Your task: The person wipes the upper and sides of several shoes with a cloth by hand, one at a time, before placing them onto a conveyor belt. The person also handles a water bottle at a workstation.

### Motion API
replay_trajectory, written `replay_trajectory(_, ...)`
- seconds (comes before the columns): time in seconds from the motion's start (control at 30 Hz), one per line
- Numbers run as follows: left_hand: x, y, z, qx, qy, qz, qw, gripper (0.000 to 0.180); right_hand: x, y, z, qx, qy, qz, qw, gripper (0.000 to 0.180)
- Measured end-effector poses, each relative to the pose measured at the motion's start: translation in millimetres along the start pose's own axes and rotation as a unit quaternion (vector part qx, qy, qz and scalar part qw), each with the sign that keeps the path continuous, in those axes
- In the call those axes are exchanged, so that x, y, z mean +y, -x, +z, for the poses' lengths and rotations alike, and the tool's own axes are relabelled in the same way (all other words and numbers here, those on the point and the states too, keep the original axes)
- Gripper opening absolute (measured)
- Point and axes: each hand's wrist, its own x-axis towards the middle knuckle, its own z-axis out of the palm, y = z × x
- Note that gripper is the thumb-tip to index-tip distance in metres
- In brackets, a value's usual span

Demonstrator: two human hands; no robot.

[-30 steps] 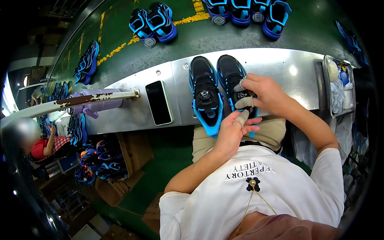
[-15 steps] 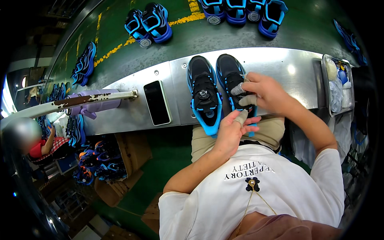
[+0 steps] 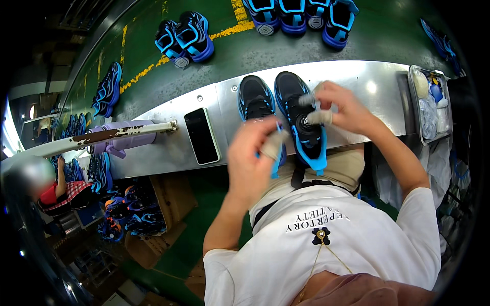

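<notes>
Two black sneakers with bright blue trim stand side by side on the metal ledge, toes pointing away from me. My left hand [image 3: 252, 155], smeared by motion, covers the heel half of the left sneaker [image 3: 253, 93]; whether its fingers grip anything is hidden. Beside the right sneaker [image 3: 293, 94] is my right hand [image 3: 339, 107], thumb and fingers bent but apart, nothing seen between them. Its pale finger covers are close to the round dial [image 3: 306, 121] on that sneaker's tongue. Both heels reach the ledge's near edge.
A phone [image 3: 201, 135] and a purple bottle [image 3: 135, 133] lie left on the ledge [image 3: 367, 112], near a chipped metal pipe [image 3: 102, 128]. Rightward sits a tray [image 3: 414, 97] of small items. More sneakers [image 3: 194, 38] stand on the green surface beyond. Another person [image 3: 66, 191] is far left.
My left hand has moved up and left from the right sneaker's heel to over the left sneaker. My right hand has shifted slightly right, uncovering the right sneaker's dial and heel.
</notes>
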Motion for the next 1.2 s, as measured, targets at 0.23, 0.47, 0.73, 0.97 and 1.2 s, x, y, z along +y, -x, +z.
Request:
replay_trajectory(0.23,-53.1,-24.3,-6.1,-0.075,-0.118,0.097,0.985,0.034,10.0,-14.1,-7.2,0.033,-0.01,0.041,0.999,0.027)
replay_trajectory(0.47,-45.3,-24.1,-14.7,-0.118,-0.033,-0.017,0.992,0.042,14.2,-27.2,3.4,0.006,-0.002,0.017,1.0,0.025)
replay_trajectory(0.73,-45.0,-29.4,-13.5,-0.109,0.004,-0.008,0.994,0.039,14.8,-69.4,29.6,-0.013,0.06,-0.036,0.997,0.027)
replay_trajectory(0.97,-52.5,-29.8,-11.7,-0.13,0.078,-0.055,0.987,0.041,20.2,-101.6,57.0,-0.05,0.134,-0.055,0.988,0.04)
replay_trajectory(1.2,-51.6,-31.2,-11.9,-0.104,-0.018,-0.026,0.994,0.045,27.8,-104.8,66.4,-0.006,0.141,-0.076,0.987,0.035)
